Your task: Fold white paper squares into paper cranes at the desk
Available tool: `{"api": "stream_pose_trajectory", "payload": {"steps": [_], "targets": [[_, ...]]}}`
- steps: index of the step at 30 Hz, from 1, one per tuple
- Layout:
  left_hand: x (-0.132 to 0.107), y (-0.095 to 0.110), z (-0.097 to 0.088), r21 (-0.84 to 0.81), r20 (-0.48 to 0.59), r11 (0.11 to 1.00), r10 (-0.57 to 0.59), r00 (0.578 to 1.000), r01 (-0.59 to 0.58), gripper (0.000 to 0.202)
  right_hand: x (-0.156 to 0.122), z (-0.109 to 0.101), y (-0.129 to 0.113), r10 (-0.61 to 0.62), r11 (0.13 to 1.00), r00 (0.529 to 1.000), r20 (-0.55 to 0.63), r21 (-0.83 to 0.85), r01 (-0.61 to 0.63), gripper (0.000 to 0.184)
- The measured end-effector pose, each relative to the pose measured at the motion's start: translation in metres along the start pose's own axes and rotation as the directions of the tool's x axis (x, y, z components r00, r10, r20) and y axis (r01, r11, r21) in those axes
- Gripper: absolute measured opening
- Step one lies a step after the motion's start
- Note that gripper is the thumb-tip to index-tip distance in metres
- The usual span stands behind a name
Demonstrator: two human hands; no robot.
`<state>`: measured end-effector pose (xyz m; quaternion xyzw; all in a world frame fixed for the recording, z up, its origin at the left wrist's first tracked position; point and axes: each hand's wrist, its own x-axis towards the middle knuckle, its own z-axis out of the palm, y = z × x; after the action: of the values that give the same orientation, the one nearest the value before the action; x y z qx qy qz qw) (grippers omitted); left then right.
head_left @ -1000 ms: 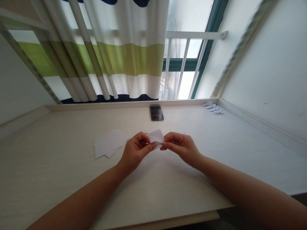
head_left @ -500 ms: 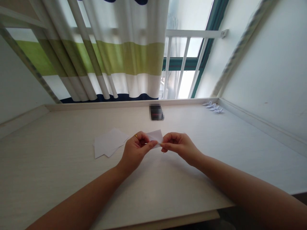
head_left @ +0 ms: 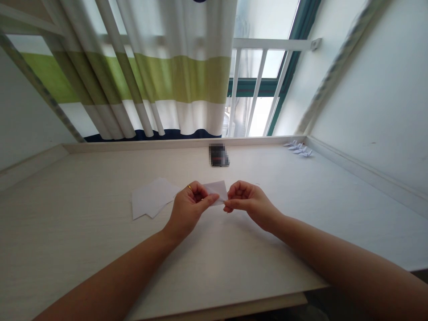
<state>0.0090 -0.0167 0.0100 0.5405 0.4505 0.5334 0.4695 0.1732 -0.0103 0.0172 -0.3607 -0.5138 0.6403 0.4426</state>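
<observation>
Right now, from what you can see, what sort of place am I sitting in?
It looks like a small room, probably in a home or dorm: there's a pale desk enclosed by low edging, a banded curtain behind it, and a white railing across the window.

A thin, gold-coloured ring (head_left: 189, 187) circles one finger of the left hand (head_left: 187, 208); which finger is hard to tell. The right hand (head_left: 253, 201) is bare. The left forearm (head_left: 117, 267) and right forearm (head_left: 334, 249) are bare too, narrowing toward the wrists.
</observation>
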Motion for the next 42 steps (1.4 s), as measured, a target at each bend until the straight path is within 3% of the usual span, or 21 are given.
{"api": "stream_pose_trajectory", "payload": {"steps": [16, 20, 29, 42], "targets": [[0.0010, -0.0017, -0.0003, 0.012, -0.031, 1.000, 0.011, 0.999, -0.011, 0.026, 0.0027, -0.0044, 0.0011, 0.084, 0.984, 0.995, 0.048, 0.151, -0.090, 0.025], [0.0021, -0.0013, -0.0009, 0.009, -0.038, 1.000, 0.016, 0.999, -0.015, 0.026, 0.0051, -0.0084, 0.0007, 0.136, 0.974, 0.987, 0.089, 0.172, -0.150, 0.018], [-0.0002, 0.0003, -0.0012, 0.060, 0.034, 0.998, 0.030, 0.999, -0.032, 0.025, 0.0020, -0.0040, 0.0016, 0.239, 0.969, 0.962, 0.133, -0.097, -0.228, 0.023], [0.0023, -0.0016, -0.0018, -0.030, 0.056, 0.998, -0.046, 0.997, 0.048, 0.025, 0.0023, -0.0064, 0.0006, 0.210, 0.966, 0.965, 0.155, -0.186, -0.180, 0.013]]}}
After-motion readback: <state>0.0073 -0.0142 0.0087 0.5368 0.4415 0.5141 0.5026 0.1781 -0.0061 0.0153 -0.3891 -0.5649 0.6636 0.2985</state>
